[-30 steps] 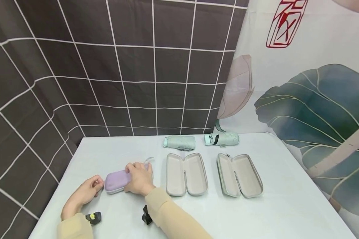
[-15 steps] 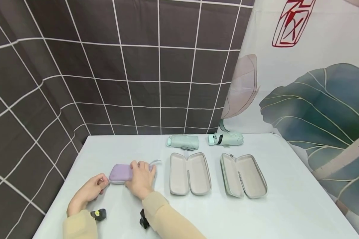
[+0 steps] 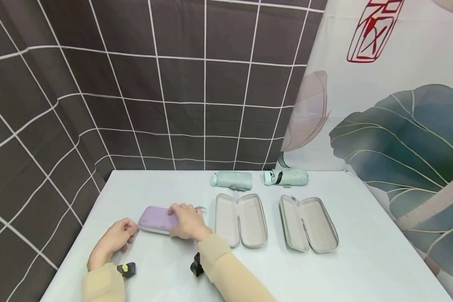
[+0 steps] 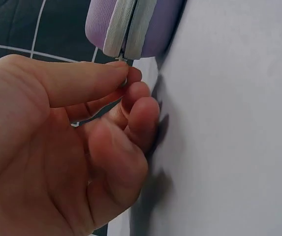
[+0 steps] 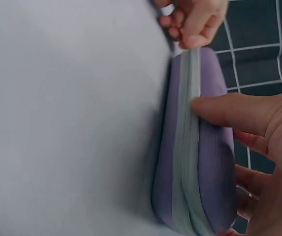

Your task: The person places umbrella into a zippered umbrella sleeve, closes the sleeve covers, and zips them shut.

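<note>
Likely light and stiff-shelled, the case (image 3: 156, 218) seems best held across its sides, where the right grip (image 3: 188, 222) curls round; the left grip (image 3: 118, 235) pinches its zip pull (image 4: 122, 59).

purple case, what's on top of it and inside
The right hand grips the purple case, covering part of its top. The inside cannot be seen: the shell hides it.

A purple case (image 3: 155, 217) lies on the white surface (image 3: 283, 277). Two open cases (image 3: 225, 220) lie there too, green bundles (image 3: 233, 180) behind.
</note>
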A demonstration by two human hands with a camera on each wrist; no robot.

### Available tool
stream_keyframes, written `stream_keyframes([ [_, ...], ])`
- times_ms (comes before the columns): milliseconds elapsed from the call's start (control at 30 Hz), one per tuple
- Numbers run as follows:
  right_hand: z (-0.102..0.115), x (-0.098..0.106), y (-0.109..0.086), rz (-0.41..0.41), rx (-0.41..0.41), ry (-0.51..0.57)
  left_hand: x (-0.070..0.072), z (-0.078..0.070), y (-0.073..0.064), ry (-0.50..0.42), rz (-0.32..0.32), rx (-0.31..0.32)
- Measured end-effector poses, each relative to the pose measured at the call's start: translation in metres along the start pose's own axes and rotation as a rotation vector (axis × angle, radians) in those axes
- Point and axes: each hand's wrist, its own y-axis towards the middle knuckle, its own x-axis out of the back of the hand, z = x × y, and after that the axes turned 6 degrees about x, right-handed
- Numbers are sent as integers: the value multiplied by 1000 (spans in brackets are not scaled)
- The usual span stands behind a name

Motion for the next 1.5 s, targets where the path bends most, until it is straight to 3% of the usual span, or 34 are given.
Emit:
stream_keyframes([
  [267,-1,-7,0,-81,-15,-30,-3,-11,6,49,-50,0],
  [633,17,-29,1,-217,-65,-172,-8,-15,11,79,-103,20],
  [1033,23,-33,-2,-236,-59,-254,-6,-13,8,105,-86,-2],
  [1300,21,-31,-6,-122,-2,-352,-8,-12,6,80,-107,29],
  [1500,21,-31,-7,-119,12,-364,-8,-17,5,83,-106,17],
])
